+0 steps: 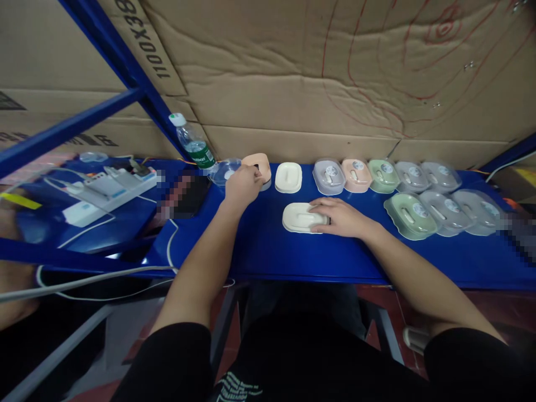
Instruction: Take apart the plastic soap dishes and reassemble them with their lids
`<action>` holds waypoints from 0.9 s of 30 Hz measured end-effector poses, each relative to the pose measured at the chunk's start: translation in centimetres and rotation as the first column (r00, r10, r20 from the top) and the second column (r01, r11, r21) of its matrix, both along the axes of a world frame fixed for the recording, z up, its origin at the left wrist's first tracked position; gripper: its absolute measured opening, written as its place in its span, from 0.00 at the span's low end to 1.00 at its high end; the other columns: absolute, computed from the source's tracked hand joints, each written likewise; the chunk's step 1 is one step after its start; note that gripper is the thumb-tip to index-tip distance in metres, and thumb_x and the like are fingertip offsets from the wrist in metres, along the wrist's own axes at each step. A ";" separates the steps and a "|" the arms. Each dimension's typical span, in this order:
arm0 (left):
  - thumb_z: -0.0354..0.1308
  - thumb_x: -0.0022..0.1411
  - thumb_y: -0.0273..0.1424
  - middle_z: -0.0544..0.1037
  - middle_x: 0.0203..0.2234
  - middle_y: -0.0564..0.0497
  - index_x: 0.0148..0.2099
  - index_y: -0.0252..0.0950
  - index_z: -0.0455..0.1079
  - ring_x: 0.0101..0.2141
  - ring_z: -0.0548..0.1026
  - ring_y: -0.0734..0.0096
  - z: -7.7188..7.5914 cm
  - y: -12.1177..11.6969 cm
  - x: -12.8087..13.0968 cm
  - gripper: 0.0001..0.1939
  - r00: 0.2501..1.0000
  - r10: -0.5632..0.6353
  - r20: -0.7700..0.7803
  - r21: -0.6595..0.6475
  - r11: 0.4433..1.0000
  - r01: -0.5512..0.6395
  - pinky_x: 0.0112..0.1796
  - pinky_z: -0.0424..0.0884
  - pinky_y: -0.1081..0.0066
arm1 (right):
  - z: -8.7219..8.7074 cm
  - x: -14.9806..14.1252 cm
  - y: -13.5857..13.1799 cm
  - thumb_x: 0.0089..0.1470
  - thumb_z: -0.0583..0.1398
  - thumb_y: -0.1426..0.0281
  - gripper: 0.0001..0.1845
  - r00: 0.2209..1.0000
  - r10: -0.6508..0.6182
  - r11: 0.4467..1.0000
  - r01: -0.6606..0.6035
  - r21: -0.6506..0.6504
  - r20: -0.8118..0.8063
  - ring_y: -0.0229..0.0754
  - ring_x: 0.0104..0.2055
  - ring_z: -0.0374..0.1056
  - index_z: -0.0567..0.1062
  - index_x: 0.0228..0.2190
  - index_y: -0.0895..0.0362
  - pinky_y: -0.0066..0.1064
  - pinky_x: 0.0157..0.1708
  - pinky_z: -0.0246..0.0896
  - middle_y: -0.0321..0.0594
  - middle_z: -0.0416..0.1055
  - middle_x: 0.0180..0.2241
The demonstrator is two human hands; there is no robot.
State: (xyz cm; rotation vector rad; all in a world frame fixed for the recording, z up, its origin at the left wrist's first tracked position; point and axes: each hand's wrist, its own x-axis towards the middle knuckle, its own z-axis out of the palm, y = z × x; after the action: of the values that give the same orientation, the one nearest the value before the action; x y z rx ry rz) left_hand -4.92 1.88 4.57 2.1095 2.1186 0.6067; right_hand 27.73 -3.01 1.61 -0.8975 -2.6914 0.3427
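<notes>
My left hand (244, 185) is at a peach-coloured rounded dish (258, 162) near the back of the blue table. Its fingers are pinched together over the dish's hollow, and what they hold, if anything, I cannot make out. A small dark patch shows by the fingertips. My right hand (341, 216) grips the right end of a cream oblong plastic case (296, 218) lying on the table, its fingers over the top and its thumb at the near side. Between the hands, farther back, lies a cream rounded-square plastic piece (288, 177) with a sunken middle.
Several clear-covered cases in grey, peach and green (382, 176) stand in two rows on the right. A clear round plastic lid (228, 170) and a water bottle (195, 146) are at the back left. Farther left lies a white power strip (111, 195) with cables. Cardboard (268, 84) walls the back.
</notes>
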 end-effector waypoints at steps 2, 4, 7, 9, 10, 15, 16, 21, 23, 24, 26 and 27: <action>0.60 0.69 0.34 0.80 0.53 0.40 0.46 0.39 0.76 0.53 0.79 0.49 0.1 -0.2 0.2 0.07 1.000 0.005 0.029 0.065 0.998 -0.007 0.53 0.76 0.54 | -0.1 0.0 0.0 0.65 0.67 0.51 0.28 1.000 0.009 1.000 -0.009 0.006 -0.003 0.58 0.63 0.74 0.79 0.58 0.54 0.57 0.62 0.69 0.53 0.76 0.62; 0.59 0.71 0.36 0.80 0.54 0.41 0.47 0.40 0.73 0.55 0.78 0.50 0.5 -0.6 0.5 0.07 0.998 -0.008 0.062 0.138 0.990 -0.001 0.54 0.75 0.54 | -0.1 0.0 -0.1 0.65 0.66 0.50 0.29 1.000 0.019 1.000 -0.019 0.012 -0.010 0.59 0.63 0.74 0.79 0.59 0.53 0.57 0.62 0.69 0.52 0.76 0.62; 0.57 0.74 0.40 0.81 0.42 0.45 0.48 0.41 0.68 0.46 0.81 0.56 1.1 -1.4 1.2 0.09 0.973 -0.090 0.212 0.237 0.971 0.038 0.48 0.76 0.59 | 0.2 0.2 -0.2 0.67 0.63 0.46 0.36 0.994 -0.036 0.998 0.040 0.041 -0.100 0.62 0.66 0.71 0.73 0.66 0.54 0.57 0.64 0.68 0.55 0.72 0.66; 0.54 0.75 0.45 0.77 0.30 0.51 0.47 0.42 0.64 0.32 0.79 0.65 1.4 -1.9 1.7 0.12 0.889 -0.212 0.406 0.260 0.959 0.110 0.36 0.74 0.65 | 0.5 0.4 -0.2 0.68 0.60 0.44 0.40 0.962 -0.142 0.986 0.159 0.055 -0.233 0.62 0.65 0.72 0.67 0.70 0.54 0.56 0.62 0.71 0.55 0.69 0.68; 0.53 0.75 0.48 0.74 0.26 0.54 0.47 0.43 0.62 0.26 0.76 0.68 1.5 -2.2 2.0 0.15 0.814 -0.280 0.509 0.257 0.952 0.167 0.31 0.71 0.68 | 0.8 0.5 -0.1 0.68 0.58 0.44 0.41 0.929 -0.205 0.972 0.230 0.050 -0.307 0.61 0.61 0.74 0.65 0.71 0.53 0.55 0.59 0.73 0.55 0.69 0.68; 0.48 0.72 0.61 0.69 0.25 0.57 0.43 0.44 0.59 0.17 0.62 0.76 1.8 -3.5 3.8 0.25 0.487 -0.383 0.785 0.166 0.888 0.429 0.19 0.58 0.72 | 1.9 1.0 0.1 0.67 0.54 0.38 0.40 0.730 -0.424 0.891 0.441 -0.104 -0.536 0.51 0.40 0.76 0.75 0.62 0.55 0.47 0.42 0.75 0.52 0.80 0.52; 0.47 0.72 0.62 0.69 0.26 0.56 0.43 0.44 0.59 0.17 0.62 0.77 1.8 -3.6 4.1 0.26 0.476 -0.365 0.800 0.133 0.882 0.452 0.19 0.57 0.72 | 2.0 1.0 0.0 0.67 0.54 0.37 0.38 0.713 -0.448 0.885 0.438 -0.157 -0.540 0.49 0.37 0.75 0.79 0.55 0.55 0.44 0.39 0.73 0.49 0.82 0.45; 0.46 0.74 0.54 0.71 0.27 0.54 0.54 0.42 0.67 0.19 0.62 0.76 1.2 -2.9 4.6 0.24 0.524 -0.259 0.812 0.032 0.915 0.403 0.21 0.59 0.72 | 2.3 0.5 -0.3 0.58 0.62 0.35 0.35 0.670 -0.542 0.835 0.360 -0.417 -0.507 0.38 0.25 0.62 0.73 0.23 0.54 0.33 0.27 0.56 0.35 0.69 0.21; 0.43 0.76 0.52 0.71 0.25 0.54 0.56 0.40 0.70 0.19 0.64 0.74 0.9 -2.6 4.5 0.25 0.600 -0.256 0.758 0.010 0.924 0.383 0.22 0.61 0.71 | 2.3 0.3 -0.2 0.55 0.64 0.34 0.36 0.670 -0.571 0.799 0.320 -0.510 -0.474 0.36 0.23 0.59 0.71 0.21 0.53 0.32 0.25 0.54 0.34 0.68 0.20; 0.41 0.77 0.52 0.72 0.25 0.53 0.53 0.39 0.72 0.19 0.66 0.73 0.9 -2.7 4.5 0.27 0.651 -0.281 0.705 0.005 0.920 0.392 0.23 0.63 0.70 | 2.3 0.3 -0.2 0.54 0.64 0.34 0.36 0.677 -0.584 0.779 0.311 -0.544 -0.449 0.36 0.22 0.59 0.70 0.20 0.53 0.32 0.25 0.53 0.34 0.68 0.19; 0.37 0.78 0.53 0.76 0.27 0.49 0.45 0.37 0.75 0.25 0.72 0.69 0.8 -3.0 4.4 0.31 0.766 -0.369 0.527 0.001 0.901 0.433 0.29 0.68 0.67 | 2.4 0.4 -0.1 0.55 0.64 0.34 0.36 0.703 -0.590 0.760 0.319 -0.566 -0.397 0.36 0.21 0.58 0.69 0.19 0.53 0.32 0.24 0.51 0.33 0.66 0.18; 0.38 0.78 0.54 0.77 0.29 0.47 0.41 0.37 0.74 0.29 0.75 0.66 0.8 -3.2 4.5 0.32 0.818 -0.405 0.408 -0.009 0.894 0.447 0.32 0.70 0.66 | 2.4 0.5 0.0 0.55 0.63 0.35 0.36 0.725 -0.581 0.764 0.330 -0.555 -0.369 0.36 0.21 0.58 0.68 0.19 0.53 0.32 0.24 0.51 0.33 0.65 0.17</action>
State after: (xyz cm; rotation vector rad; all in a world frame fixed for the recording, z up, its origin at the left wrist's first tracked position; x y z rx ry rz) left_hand -0.43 -1.36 5.42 2.0824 1.3708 0.7628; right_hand 28.21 -2.98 4.02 -1.3465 -1.8083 0.9685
